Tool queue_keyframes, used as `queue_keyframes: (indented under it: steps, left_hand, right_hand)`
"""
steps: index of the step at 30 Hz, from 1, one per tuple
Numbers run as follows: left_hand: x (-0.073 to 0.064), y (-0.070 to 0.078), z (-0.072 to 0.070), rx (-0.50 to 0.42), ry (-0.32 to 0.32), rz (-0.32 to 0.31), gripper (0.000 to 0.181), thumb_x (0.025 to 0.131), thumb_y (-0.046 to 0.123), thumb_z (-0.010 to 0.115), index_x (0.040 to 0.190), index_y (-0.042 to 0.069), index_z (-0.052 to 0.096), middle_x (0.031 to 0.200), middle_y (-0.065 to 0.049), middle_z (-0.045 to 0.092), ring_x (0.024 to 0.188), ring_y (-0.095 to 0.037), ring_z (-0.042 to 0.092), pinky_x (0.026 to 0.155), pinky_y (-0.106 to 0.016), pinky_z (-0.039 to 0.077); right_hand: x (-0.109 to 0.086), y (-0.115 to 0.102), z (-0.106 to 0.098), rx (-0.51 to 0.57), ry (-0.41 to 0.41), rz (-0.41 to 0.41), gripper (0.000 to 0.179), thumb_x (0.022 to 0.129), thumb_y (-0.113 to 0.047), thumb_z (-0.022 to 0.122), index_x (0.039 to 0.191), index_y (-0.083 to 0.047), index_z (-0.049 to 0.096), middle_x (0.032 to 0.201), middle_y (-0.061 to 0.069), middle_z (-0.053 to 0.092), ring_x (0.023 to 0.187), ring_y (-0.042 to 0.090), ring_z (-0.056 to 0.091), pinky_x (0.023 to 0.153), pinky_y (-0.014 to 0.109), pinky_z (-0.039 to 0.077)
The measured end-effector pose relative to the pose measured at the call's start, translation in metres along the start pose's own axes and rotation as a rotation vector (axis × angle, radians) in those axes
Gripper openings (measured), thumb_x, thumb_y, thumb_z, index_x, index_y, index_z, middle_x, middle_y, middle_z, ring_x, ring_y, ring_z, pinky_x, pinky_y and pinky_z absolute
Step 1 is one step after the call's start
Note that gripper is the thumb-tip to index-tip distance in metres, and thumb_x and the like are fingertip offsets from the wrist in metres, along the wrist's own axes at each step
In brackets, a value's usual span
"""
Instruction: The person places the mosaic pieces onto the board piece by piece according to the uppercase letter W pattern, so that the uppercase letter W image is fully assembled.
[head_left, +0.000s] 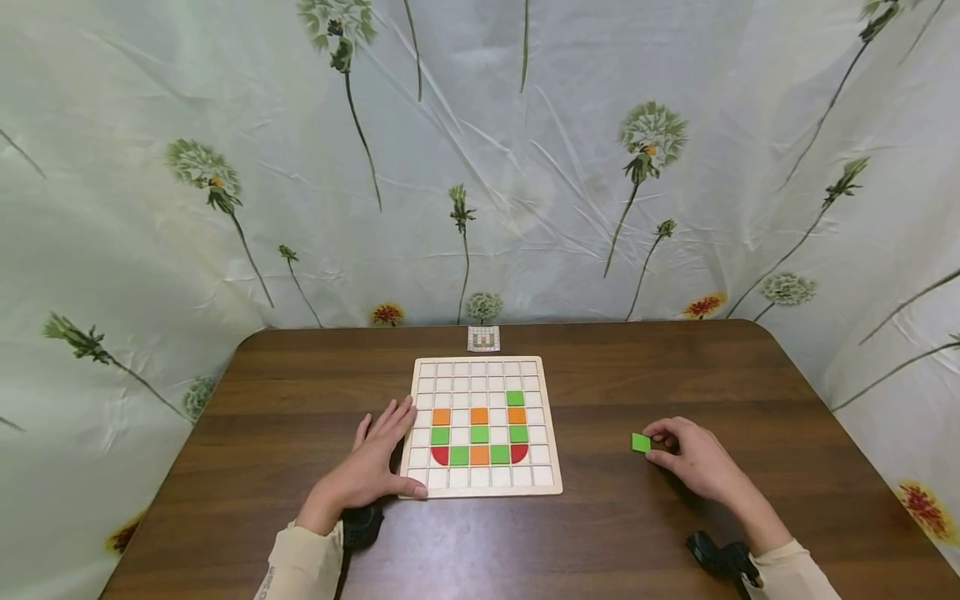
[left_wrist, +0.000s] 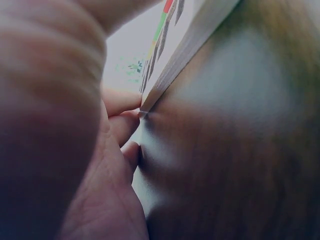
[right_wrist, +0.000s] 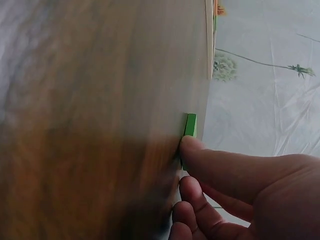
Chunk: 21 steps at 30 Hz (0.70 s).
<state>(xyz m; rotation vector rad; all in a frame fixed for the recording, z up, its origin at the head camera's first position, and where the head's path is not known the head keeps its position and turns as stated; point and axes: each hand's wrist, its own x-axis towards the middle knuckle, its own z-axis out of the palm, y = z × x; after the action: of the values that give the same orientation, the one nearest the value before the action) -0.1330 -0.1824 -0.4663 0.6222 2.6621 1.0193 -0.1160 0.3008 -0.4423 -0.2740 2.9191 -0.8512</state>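
Observation:
A square wooden grid board (head_left: 557, 467) lies on the table, with green, orange and red pieces in some of its cells. At its left side my left hand (head_left: 369, 468) is spread, fingertips on the left edge and thumb on the near left corner. The left wrist view shows fingertips right at the board's pale side (left_wrist: 175, 62). Off to the right of the board, my right hand (head_left: 696, 458) pinches a small green square tile (head_left: 640, 442) between thumb and fingers. In the right wrist view the thumb (right_wrist: 192, 145) covers part of the tile, close over the tabletop.
A small pattern card (head_left: 483, 338) lies behind the board, near the far edge of the brown table (head_left: 315, 375). A curtain (head_left: 555, 167) with dandelion prints hangs beyond the table. A dark wrist device (head_left: 720, 557) is beside each sleeve.

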Motion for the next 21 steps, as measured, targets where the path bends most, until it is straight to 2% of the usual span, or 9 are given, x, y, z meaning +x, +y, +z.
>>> queue_keyframes:
  steps: [9, 21]
  left_hand:
    - [0.003, -0.001, -0.001, 0.010, -0.012, -0.016, 0.124, 0.069, 0.053, 0.088, 0.159, 0.000, 0.021, 0.168, -0.013, 0.010, 0.154, -0.037, 0.002, 0.115, -0.061, -0.007]
    - [0.001, -0.001, 0.000, 0.012, -0.011, -0.012, 0.124, 0.069, 0.053, 0.088, 0.159, -0.001, 0.022, 0.168, -0.014, 0.011, 0.153, -0.039, 0.003, 0.114, -0.063, -0.006]
  right_hand:
    - [0.002, -0.004, -0.002, -0.021, 0.026, 0.006, 0.023, 0.087, -0.009, 0.078, 0.109, -0.006, 0.071, 0.097, 0.002, 0.065, 0.084, 0.016, 0.059, 0.070, 0.035, 0.048]
    - [0.006, -0.018, -0.004, -0.013, 0.030, -0.001, 0.025, 0.088, -0.010, 0.077, 0.111, -0.008, 0.071, 0.096, -0.001, 0.065, 0.084, 0.016, 0.057, 0.068, 0.035, 0.047]
